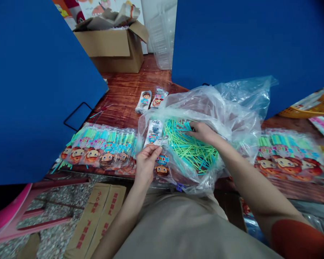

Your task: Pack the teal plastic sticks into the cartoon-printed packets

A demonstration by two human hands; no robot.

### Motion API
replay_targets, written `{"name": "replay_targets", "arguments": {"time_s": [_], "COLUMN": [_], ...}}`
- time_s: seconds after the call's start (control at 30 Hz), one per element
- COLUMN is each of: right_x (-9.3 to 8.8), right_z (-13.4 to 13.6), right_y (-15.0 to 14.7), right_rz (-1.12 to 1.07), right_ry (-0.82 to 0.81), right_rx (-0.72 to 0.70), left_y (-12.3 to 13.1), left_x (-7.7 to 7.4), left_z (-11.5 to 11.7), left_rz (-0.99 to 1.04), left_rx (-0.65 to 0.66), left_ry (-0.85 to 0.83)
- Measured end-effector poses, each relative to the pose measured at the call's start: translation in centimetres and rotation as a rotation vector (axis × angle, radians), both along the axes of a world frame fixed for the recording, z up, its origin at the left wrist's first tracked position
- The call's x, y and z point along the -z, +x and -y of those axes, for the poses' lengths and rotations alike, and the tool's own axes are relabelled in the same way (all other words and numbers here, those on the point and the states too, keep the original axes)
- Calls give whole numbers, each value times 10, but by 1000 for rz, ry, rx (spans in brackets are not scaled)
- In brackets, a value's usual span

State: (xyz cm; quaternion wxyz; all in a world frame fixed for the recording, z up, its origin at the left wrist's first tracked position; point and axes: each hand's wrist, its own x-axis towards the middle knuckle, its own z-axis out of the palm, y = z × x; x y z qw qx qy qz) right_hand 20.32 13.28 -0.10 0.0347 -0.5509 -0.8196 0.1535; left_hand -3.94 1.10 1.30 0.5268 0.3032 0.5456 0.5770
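A large clear plastic bag [240, 111] lies open on the table edge in front of me, with a heap of thin green and blue plastic sticks [194, 153] inside. My right hand [205, 133] reaches into the bag, its fingers curled around a few blue sticks at the heap's upper side. Left of the heap, my left hand [145, 160] pinches the lower edge of a small printed plastic packet [153, 132]. Below that packet, another printed packet with a cartoon face [162, 167] lies close to my left fingers.
Rows of filled stick packets [97, 147] lie to the left, with more packets [288, 154] to the right. Two small stacks of printed packets [144, 101] sit behind the bag. An open cardboard box [116, 54] stands at the back. Blue panels [245, 43] flank the table.
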Motion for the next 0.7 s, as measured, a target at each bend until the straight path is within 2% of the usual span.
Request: {"name": "replay_targets", "arguments": {"time_s": [0.2, 0.33, 0.5, 0.7], "right_x": [16, 25, 30, 31], "right_z": [8, 11, 14, 17], "right_y": [5, 2, -5, -6], "right_rz": [-439, -465, -505, -570], "right_ry": [147, 187, 172, 201], "right_rx": [233, 314, 284, 336], "left_y": [4, 6, 8, 9], "left_x": [2, 0, 0, 5], "left_z": [0, 1, 3, 5], "left_rz": [-15, -2, -37, -61], "left_rx": [24, 21, 34, 41], "left_ry": [-1, 0, -18, -32]}}
